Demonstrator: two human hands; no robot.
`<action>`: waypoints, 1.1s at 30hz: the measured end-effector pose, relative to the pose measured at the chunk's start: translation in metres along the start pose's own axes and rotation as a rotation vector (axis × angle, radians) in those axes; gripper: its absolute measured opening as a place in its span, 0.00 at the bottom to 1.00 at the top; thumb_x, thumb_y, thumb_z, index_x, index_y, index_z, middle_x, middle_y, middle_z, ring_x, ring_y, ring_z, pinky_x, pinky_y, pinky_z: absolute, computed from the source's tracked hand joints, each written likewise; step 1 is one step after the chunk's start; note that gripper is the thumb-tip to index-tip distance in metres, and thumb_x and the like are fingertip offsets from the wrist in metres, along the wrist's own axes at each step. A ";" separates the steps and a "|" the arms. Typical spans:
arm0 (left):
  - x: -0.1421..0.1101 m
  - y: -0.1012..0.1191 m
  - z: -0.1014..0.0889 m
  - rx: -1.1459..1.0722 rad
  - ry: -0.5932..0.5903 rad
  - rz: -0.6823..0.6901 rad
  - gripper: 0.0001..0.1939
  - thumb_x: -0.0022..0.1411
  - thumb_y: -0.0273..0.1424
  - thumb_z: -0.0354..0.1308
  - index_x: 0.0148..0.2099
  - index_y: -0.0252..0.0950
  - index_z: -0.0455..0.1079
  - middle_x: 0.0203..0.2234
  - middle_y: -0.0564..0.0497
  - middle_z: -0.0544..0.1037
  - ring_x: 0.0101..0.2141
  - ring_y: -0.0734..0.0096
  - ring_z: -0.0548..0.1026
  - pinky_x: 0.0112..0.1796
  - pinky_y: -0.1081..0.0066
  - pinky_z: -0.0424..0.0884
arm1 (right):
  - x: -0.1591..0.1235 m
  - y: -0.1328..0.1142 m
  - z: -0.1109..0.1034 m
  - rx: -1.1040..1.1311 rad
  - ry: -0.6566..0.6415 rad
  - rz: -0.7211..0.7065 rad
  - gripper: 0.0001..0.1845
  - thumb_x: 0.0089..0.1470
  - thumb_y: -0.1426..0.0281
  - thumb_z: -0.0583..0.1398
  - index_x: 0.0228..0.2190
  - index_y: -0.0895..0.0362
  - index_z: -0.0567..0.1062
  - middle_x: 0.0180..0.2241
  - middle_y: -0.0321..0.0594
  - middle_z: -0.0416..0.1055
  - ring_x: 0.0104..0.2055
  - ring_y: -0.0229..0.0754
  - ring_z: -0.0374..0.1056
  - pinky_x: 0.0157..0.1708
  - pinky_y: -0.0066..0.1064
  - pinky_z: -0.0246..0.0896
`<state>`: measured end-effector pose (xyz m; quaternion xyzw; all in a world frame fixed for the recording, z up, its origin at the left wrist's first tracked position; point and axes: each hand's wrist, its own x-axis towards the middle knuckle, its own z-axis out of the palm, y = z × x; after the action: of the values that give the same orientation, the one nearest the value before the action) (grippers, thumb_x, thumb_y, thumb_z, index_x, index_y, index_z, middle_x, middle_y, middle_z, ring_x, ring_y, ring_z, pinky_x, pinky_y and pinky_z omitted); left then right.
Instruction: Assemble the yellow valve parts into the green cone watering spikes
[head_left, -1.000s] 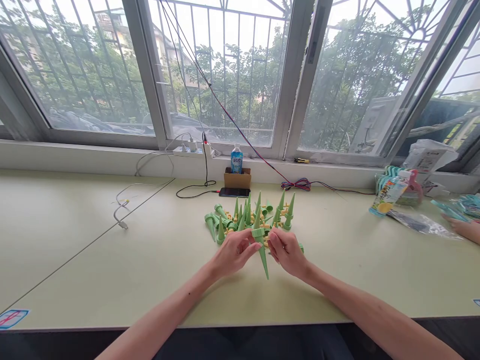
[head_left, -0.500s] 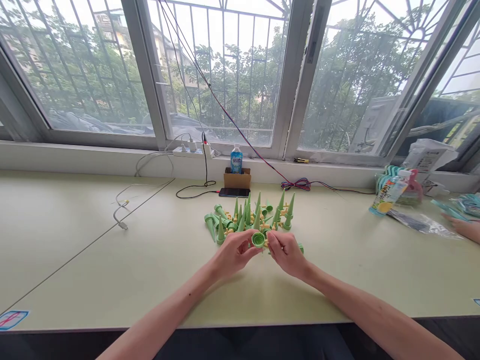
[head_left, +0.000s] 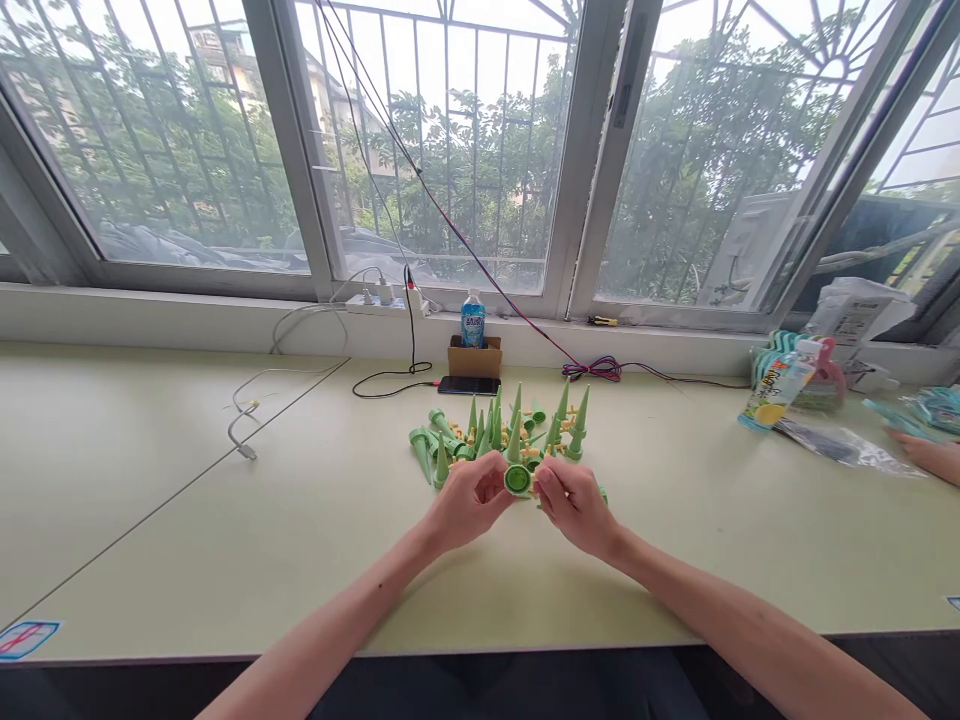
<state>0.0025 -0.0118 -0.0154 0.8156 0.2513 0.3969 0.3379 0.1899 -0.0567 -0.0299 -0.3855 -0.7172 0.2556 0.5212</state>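
Left hand (head_left: 469,500) holds green piece (head_left: 517,480) — far end hidden.

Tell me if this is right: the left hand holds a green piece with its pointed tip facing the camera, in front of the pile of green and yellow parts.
Not quite: the green piece has its round, hollow end facing the camera, not a pointed tip, as the head view shows. The left hand holds it in front of the pile.

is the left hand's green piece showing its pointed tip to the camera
No, the green piece in the left hand shows its open end.
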 end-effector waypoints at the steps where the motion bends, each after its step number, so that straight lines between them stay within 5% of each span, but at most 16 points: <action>1: 0.000 0.001 -0.001 -0.007 -0.018 0.008 0.13 0.61 0.33 0.59 0.27 0.35 0.61 0.16 0.60 0.60 0.19 0.82 0.56 0.20 0.80 0.53 | 0.000 0.000 0.000 -0.004 0.002 -0.011 0.23 0.69 0.56 0.47 0.24 0.54 0.60 0.16 0.28 0.54 0.17 0.32 0.50 0.18 0.25 0.48; 7: 0.000 0.007 -0.004 -0.150 -0.143 -0.070 0.22 0.66 0.41 0.51 0.26 0.31 0.68 0.16 0.53 0.68 0.18 0.80 0.62 0.19 0.78 0.58 | 0.000 -0.001 -0.002 -0.011 -0.006 -0.050 0.22 0.69 0.57 0.47 0.25 0.54 0.60 0.17 0.28 0.55 0.17 0.32 0.50 0.18 0.25 0.50; 14: 0.000 0.000 -0.004 -0.232 -0.120 -0.121 0.32 0.69 0.50 0.44 0.22 0.31 0.68 0.15 0.49 0.71 0.16 0.78 0.65 0.18 0.78 0.59 | 0.001 -0.003 -0.002 -0.047 -0.020 -0.052 0.23 0.69 0.55 0.47 0.24 0.54 0.59 0.17 0.29 0.55 0.18 0.32 0.50 0.18 0.25 0.50; 33: 0.001 0.002 -0.007 -0.208 -0.117 -0.068 0.28 0.69 0.48 0.49 0.24 0.33 0.64 0.13 0.56 0.64 0.15 0.81 0.62 0.18 0.79 0.57 | -0.001 -0.002 -0.001 0.019 -0.076 -0.050 0.21 0.68 0.55 0.47 0.27 0.53 0.60 0.17 0.28 0.56 0.16 0.32 0.51 0.17 0.26 0.49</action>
<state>-0.0025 -0.0101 -0.0106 0.7889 0.2160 0.3611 0.4479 0.1908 -0.0583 -0.0287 -0.3524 -0.7434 0.2637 0.5036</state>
